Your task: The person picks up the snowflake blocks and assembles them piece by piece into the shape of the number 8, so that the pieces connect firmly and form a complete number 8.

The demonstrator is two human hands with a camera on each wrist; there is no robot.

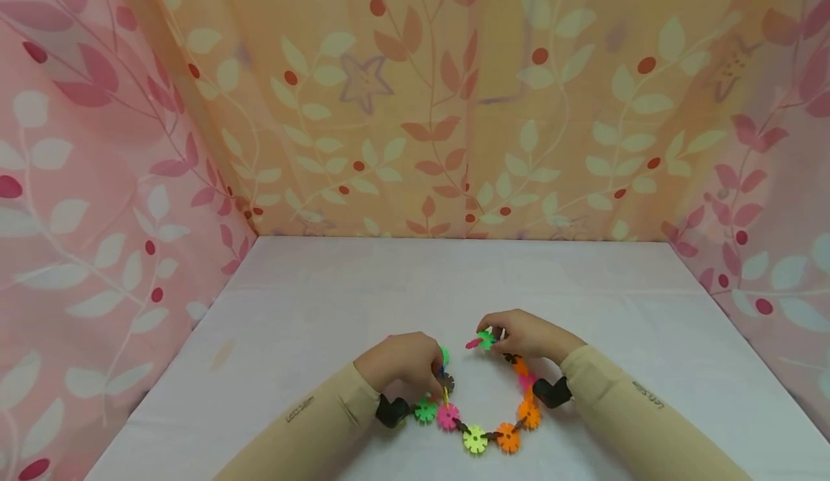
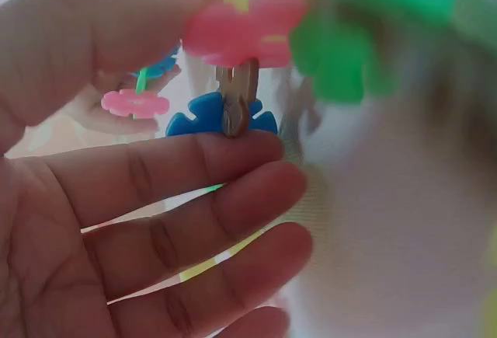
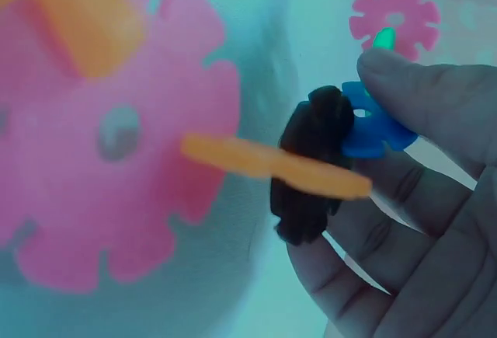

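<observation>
A chain of slotted plastic snowflake discs, with a yellow disc [image 1: 472, 432] and an orange disc [image 1: 512, 430] in front, curves between both hands. My left hand [image 1: 403, 358] grips the chain's left side; the left wrist view has the thumb against a pink disc [image 2: 241, 31] and the index finger below a blue disc [image 2: 190, 120] joined to a brown one [image 2: 237, 93]. My right hand [image 1: 528, 333] pinches the other side at a blue disc [image 3: 373, 140], between a dark brown disc [image 3: 299, 190] and a mostly hidden green disc [image 1: 485, 340]. A pink disc [image 3: 415, 23] sticks out at the tip.
Under the hands lies a white-covered table [image 1: 324, 286]. A yellow-orange patterned cloth [image 1: 415, 106] hangs behind it, with pink leaf-patterned cloth [image 1: 65, 178] at both sides. Another green disc [image 1: 425, 410] sits beside the left wrist's black strap [image 1: 392, 410].
</observation>
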